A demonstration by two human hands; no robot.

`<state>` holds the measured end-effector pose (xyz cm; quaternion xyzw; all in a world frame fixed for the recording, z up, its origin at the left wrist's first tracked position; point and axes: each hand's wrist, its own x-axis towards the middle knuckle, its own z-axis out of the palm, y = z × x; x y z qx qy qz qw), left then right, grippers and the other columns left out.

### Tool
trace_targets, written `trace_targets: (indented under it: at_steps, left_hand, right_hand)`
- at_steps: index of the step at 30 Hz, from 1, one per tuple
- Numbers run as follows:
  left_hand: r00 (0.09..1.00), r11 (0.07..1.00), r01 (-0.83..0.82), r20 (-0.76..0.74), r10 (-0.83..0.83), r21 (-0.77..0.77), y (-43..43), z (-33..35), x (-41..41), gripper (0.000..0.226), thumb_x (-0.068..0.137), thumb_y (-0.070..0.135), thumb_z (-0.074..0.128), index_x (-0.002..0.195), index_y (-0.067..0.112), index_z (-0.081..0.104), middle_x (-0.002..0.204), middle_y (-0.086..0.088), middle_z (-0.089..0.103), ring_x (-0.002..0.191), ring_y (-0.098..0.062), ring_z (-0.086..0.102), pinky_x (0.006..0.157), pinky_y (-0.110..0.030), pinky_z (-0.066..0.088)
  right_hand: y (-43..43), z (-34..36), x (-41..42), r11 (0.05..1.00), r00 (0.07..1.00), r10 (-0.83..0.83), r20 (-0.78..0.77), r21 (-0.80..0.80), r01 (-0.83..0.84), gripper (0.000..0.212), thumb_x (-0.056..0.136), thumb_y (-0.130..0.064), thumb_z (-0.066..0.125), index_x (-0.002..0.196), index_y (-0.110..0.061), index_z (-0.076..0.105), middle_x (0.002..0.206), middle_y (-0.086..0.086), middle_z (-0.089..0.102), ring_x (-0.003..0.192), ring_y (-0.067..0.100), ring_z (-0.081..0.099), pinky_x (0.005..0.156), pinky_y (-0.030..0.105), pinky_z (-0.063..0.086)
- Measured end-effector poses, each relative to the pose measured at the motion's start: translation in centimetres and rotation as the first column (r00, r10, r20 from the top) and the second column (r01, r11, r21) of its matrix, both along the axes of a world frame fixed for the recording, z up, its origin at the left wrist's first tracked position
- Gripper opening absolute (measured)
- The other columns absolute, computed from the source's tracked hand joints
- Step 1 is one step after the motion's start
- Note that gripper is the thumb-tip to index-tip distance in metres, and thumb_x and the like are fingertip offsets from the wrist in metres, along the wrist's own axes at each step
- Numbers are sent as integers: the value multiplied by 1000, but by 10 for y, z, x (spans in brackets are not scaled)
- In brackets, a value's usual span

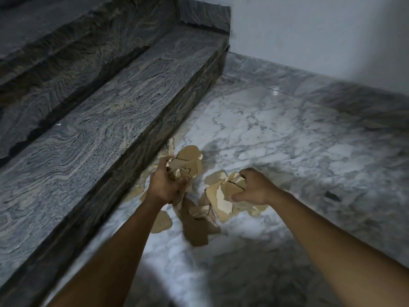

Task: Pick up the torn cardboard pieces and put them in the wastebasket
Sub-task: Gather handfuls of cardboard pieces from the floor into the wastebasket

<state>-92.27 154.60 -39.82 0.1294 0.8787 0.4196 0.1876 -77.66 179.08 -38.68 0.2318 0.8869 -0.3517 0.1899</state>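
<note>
Two bare forearms reach in from the bottom edge, the left one (pixel 115 244) lower and closer to the stair, the right one (pixel 327 222) coming in from the right side. The hands are apart, each clamped on its own bunch of cardboard. The left hand (pixel 166 185) has its fingers curled round a wad of torn tan pieces (pixel 188 163) that stick up above the fist. The right hand (pixel 254 188) grips a second clump (pixel 230 189), thumb low and fingers wrapped over the top. Below and between the hands, more torn cardboard pieces (pixel 197 227) lie in a loose heap on the white-and-grey marble floor (pixel 287 140), some of them blurred. The heap sits at the foot of a dark veined stone step (pixel 99 129), with a few scraps touching its riser. A pale wall (pixel 309 29) rises beyond the floor. A small dark speck (pixel 332 196) lies on the floor to the right of the right hand.
</note>
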Motion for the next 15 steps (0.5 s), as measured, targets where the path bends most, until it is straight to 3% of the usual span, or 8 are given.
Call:
trace_targets:
  at_steps: [2, 5, 7, 9, 12, 15]
  left_hand:
    - [999, 999, 39, 32, -39, -10, -8, 3, 1, 49, 64, 27, 87, 108, 27, 66, 97, 7, 75, 89, -11, 71, 86, -34, 57]
    - [983, 994, 106, 147, -108, 17, -22, 5, 11, 27, 66, 15, 88, 88, 21, 74, 86, 4, 77, 80, -11, 72, 78, -35, 58]
    - [951, 980, 194, 237, -200, 49, -28, 6, 17, 31, 67, 2, 88, 94, 9, 74, 91, -6, 77, 85, -19, 73, 77, -36, 58]
    - [922, 970, 241, 304, -242, 40, -30, 9, 22, 39, 64, -3, 88, 99, 2, 73, 92, -10, 77, 83, -16, 73, 75, -32, 58]
    - [909, 945, 311, 323, -263, -107, -25, 11, 23, 34, 63, 2, 89, 94, 9, 75, 79, 5, 75, 64, 4, 68, 60, -13, 51]
    - [900, 904, 376, 313, -303, -205, -12, 15, 13, 41, 56, 22, 94, 93, 15, 77, 89, 3, 77, 81, -9, 71, 81, -32, 58]
  right_hand:
    - [-15, -15, -6, 995, 995, 81, 51, 53, -84, 88, 64, -44, 89, 137, -14, 51, 134, 4, 53, 121, 25, 55, 96, 30, 47]
    - [-37, -38, 1, 950, 981, 165, 107, 251, -187, 77, 69, -52, 81, 132, -19, 51, 130, 4, 53, 119, 28, 55, 96, 39, 47]
    - [-46, -41, 8, 890, 981, 178, 78, 413, -194, 74, 76, -60, 71, 133, -19, 47, 132, 5, 47, 121, 30, 48, 99, 45, 40]
    - [-48, -39, 11, 866, 982, 185, 32, 467, -178, 75, 78, -62, 68, 134, -20, 41, 131, 3, 48, 121, 29, 47, 98, 46, 36]
    - [-36, -27, 13, 975, 997, 73, -6, 210, -70, 83, 65, -53, 83, 125, -25, 33, 117, -4, 58, 110, 24, 59, 88, 40, 42]
    - [-1, -11, 14, 995, 996, -85, 24, -45, 86, 95, 50, -54, 91, 126, -19, 46, 119, -2, 63, 109, 20, 62, 81, 31, 50]
